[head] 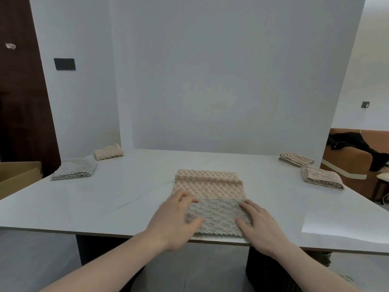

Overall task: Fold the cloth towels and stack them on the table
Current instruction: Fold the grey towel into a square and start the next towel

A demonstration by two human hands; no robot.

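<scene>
A peach textured towel [208, 183] lies in the middle of the white table [130, 186], near the front edge. Its near part is folded over and shows a paler grey-beige side [216, 216]. My left hand [176, 220] holds the left edge of that folded part, thumb on top and fingers curled round the edge. My right hand [259, 226] holds the right edge in the same way. Folded towels lie at the table's corners: a grey one [73, 168] and a peach one [108, 152] at the far left, two striped beige ones [295, 159] [322, 178] at the far right.
A white backboard [210, 81] stands along the table's far edge. A cardboard box [16, 175] sits off the left side. An orange sofa [353, 165] with dark clothing on it is at the right.
</scene>
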